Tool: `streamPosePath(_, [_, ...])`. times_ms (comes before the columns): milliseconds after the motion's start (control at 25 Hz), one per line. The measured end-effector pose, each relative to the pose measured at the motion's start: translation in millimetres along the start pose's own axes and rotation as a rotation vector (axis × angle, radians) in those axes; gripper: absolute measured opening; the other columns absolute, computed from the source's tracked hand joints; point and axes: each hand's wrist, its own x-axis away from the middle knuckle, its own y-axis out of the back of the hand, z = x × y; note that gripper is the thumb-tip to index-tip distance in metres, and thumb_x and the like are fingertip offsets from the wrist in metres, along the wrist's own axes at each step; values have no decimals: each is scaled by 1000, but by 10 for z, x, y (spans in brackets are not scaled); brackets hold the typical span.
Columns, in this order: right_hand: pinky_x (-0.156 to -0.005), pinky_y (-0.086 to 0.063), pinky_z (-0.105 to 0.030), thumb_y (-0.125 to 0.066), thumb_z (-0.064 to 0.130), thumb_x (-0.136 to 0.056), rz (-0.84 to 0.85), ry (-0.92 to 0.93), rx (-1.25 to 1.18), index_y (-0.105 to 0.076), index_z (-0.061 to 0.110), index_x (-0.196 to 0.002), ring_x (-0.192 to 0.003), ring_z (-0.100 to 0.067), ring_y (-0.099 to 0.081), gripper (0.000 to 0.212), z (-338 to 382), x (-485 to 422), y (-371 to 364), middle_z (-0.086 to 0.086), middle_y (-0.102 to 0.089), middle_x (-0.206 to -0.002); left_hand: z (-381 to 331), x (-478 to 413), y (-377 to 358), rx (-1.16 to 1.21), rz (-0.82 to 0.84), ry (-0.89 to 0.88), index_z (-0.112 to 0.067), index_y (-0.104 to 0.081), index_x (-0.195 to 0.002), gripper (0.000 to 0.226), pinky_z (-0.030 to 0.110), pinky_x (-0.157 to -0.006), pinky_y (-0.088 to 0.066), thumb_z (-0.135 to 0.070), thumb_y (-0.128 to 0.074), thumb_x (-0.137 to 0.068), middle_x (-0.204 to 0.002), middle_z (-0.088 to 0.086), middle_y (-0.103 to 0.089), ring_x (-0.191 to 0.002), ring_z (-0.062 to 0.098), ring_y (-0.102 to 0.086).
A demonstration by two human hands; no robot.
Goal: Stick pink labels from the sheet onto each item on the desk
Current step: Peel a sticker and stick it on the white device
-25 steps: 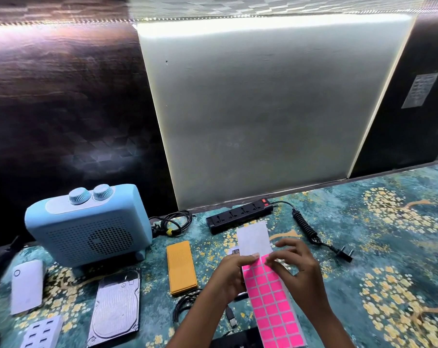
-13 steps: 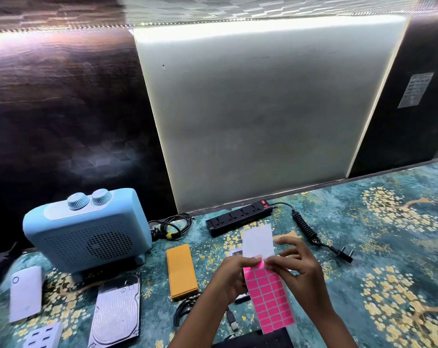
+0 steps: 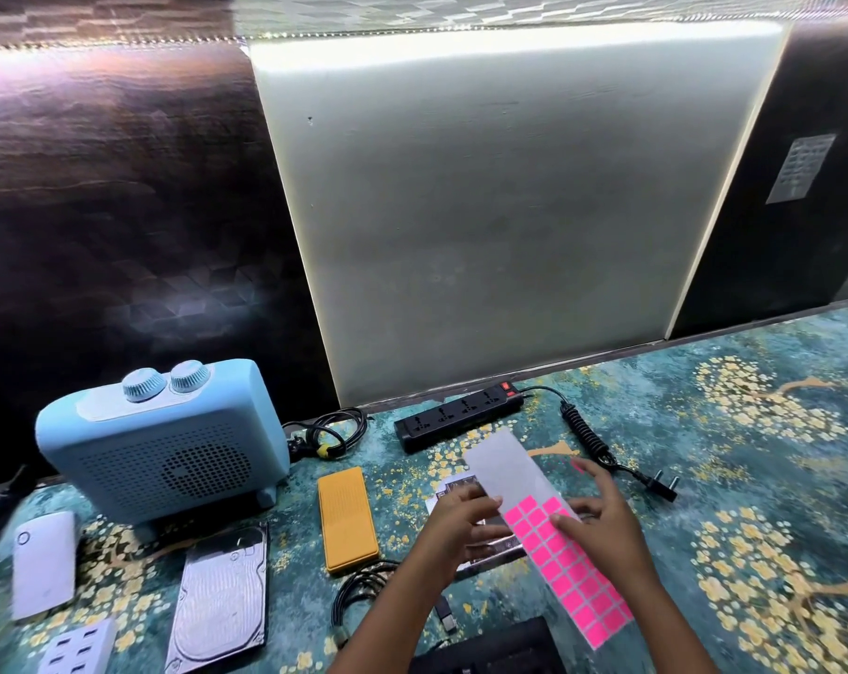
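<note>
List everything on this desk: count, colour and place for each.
fan heater: 1, light blue, back left
power strip: 1, black, back centre, coiled cord to its right
flat case: 1, orange, centre
hard drive: 1, silver, front left
power bank: 1, white, far left
multi-port charger: 1, white, bottom left
cable bundles: 2, black, one beside the heater, one front centre
label sheet: 1, pink labels on white backing, between the hands
left hand: 1, at sheet's left edge
right hand: 1, fingers spread, at sheet's right edge
</note>
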Motion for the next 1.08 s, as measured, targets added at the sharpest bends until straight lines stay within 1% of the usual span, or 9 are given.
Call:
streamPosePath(80, [-50,-42,-26,-68,0,-76,-79,-86,64,-38,20,-130,-61,-18,-60,64,-123,-91,76,-1,-61,-74,41,0,29,-59,-34,-5,-19,-55,-103,16,24,-64,-45,-13,-57,-88,-96,-1,-67,-67,10,-68])
streamPosePath(200, [-48,-38,-24,-66,-3,-77,-159,-137,176,-34,14,-135,-57,-17,-53,68,-343,-208,85,0,-55,-73,49,22,67,-104,-54,-26,-22,-58,-97,12,24,-65,-46,-14,-59,-88,-104,2,-66,-69,11,-68])
streamPosePath(280, [-54,-41,-27,-64,-6,-77,-171,-116,264,-28,14,-139,-67,-25,-55,74,-470,-244,42,-12,-60,-89,43,52,98,-148,-60,-42,-22,-60,-89,8,25,-64,-45,-15,-59,-87,-102,2,-67,-72,12,-67])
streamPosePath(400, [-67,-42,-34,-59,-11,-75,-224,-79,415,-28,12,-138,-97,-37,-55,74,-552,-261,-53,-26,-54,-118,62,124,199,-163,-72,-41,-22,-61,-86,6,24,-63,-44,-16,-61,-86,-97,1,-69,-68,10,-69])
streamPosePath(560, [-79,-46,-43,-63,-5,-74,-275,40,510,-37,12,-133,-107,-40,-49,67,-431,-174,-260,-24,-49,-121,116,235,434,-161,-173,-54,-21,-60,-85,5,23,-58,-42,-16,-60,-87,-100,3,-69,-67,10,-67])
streamPosePath(720, [-85,-44,-38,-68,1,-74,-39,62,245,-30,17,-139,-118,-35,-44,77,-109,113,-747,-19,-38,-134,187,375,737,-98,-289,-60,-20,-59,-86,4,24,-59,-42,-16,-59,-87,-102,2,-67,-68,13,-65])
streamPosePath(840, [-92,-37,-34,-68,10,-77,121,144,243,-25,23,-140,-129,-29,-34,78,117,388,-1236,-11,-31,-143,265,483,1028,-68,-327,-54,-21,-58,-84,6,24,-58,-40,-15,-59,-87,-103,2,-68,-67,13,-64])
streamPosePath(960, [-94,-34,-34,-66,12,-80,171,185,186,-32,25,-135,-128,-25,-35,66,320,587,-1640,-7,-34,-140,316,657,1376,-71,-354,-56,-22,-56,-84,8,24,-57,-38,-15,-57,-88,-95,0,-66,-66,10,-62])
streamPosePath(1080, [-86,-39,-35,-66,12,-80,212,88,77,-40,26,-129,-116,-26,-44,58,479,785,-2086,-7,-41,-132,323,895,1956,-44,-444,-95,-19,-56,-87,7,24,-56,-35,-12,-56,-89,-84,-4,-63,-64,10,-60])
